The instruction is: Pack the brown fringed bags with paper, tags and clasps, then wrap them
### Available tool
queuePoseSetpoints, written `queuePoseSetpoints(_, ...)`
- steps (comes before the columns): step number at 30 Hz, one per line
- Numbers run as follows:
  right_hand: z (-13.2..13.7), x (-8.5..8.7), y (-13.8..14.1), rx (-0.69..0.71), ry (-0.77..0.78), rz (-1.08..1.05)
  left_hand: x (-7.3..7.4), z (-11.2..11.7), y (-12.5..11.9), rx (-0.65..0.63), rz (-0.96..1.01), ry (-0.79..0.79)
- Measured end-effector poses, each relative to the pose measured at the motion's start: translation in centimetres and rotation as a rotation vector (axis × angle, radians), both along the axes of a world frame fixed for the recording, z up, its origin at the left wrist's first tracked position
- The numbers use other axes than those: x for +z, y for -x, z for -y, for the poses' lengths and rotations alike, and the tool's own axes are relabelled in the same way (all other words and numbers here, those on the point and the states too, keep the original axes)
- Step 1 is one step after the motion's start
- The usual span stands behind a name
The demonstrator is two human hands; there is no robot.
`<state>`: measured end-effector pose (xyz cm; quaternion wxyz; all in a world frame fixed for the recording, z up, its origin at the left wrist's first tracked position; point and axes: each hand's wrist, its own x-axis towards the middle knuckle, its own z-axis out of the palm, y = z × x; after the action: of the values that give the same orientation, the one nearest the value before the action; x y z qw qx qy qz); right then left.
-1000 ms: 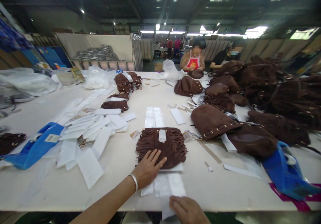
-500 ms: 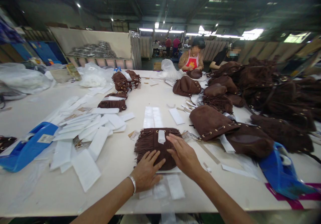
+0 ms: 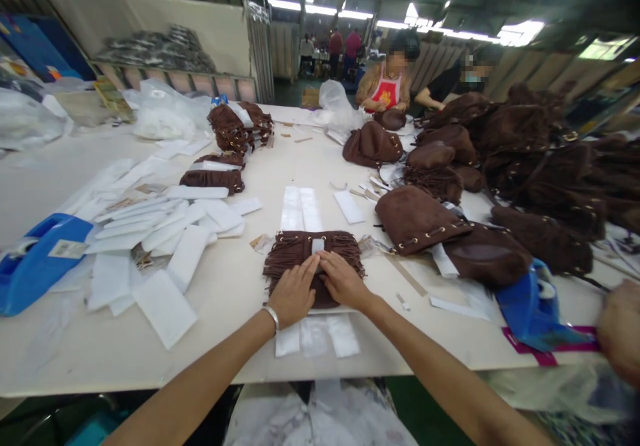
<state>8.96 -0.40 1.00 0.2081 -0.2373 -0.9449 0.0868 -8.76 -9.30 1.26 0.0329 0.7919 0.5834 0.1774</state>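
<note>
A dark brown fringed bag [image 3: 280,251] lies flat on the table in front of me, with small metal eyelets along its far edge. A short white wrapped piece [image 3: 317,245] sits at its upper middle. My left hand [image 3: 294,291] rests on the bag with fingers stretched forward, the tips at the white piece's near end. From the other side, my right hand [image 3: 345,279] lies on the bag, fingers slightly bent, its tips meeting the left ones. White sheets [image 3: 301,209] lie beyond the bag, and more white strips [image 3: 344,337] stick out on the near side.
Loose white sheets [image 3: 165,309] and a blue tape dispenser [image 3: 43,259] are on the left. Brown bags [image 3: 420,219] pile up on the right beside another blue dispenser [image 3: 530,306]. Co-workers [image 3: 385,86] work across the table; another person's blurred hand [image 3: 620,329] appears at the right edge.
Both hands have moved inward and forward over the bag, bringing their fingertips together at the white piece. The view has tilted down, and a person's hand has entered at the right.
</note>
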Motion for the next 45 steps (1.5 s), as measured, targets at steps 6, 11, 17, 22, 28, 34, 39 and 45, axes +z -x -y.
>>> queuePoseSetpoints(6, 7.4, 2.2, -4.2, -0.126, 0.076, -0.033, -0.1, -0.4, 0.5, -0.087, -0.118, 0.029)
queuePoseSetpoints(11, 16.3, 0.9, -8.9, 0.158, -0.049, 0.227, -0.3, -0.2, 0.5, -0.08, -0.145, 0.006)
queuePoseSetpoints(17, 18.2, -3.8, -7.3, 0.133, -0.212, 0.062, -0.1, 0.0, 0.2, -0.07, -0.183, -0.012)
queuePoseSetpoints(22, 18.5, -2.8, -6.5, 0.121, -0.154, -0.019, 0.1, 0.2, 0.1, -0.06, -0.204, -0.038)
queuePoseSetpoints(28, 18.8, -0.6, -6.1, 0.107, -0.147, -0.105, 0.3, 0.3, 0.0, -0.047, -0.192, -0.053)
queuePoseSetpoints(34, 17.3, -0.6, -5.6, 0.215, -0.118, -0.248, 0.7, 0.4, 0.0, -0.031, -0.17, 0.036)
queuePoseSetpoints(39, 10.0, 7.0, -3.2, 0.15, 0.43, -0.157, 1.0, 0.4, 0.0, -0.021, -0.117, 0.098)
queuePoseSetpoints(45, -1.1, 6.0, 2.0, -0.249, 0.569, -0.309, 1.8, 0.1, 0.2, -0.04, -0.055, 0.164)
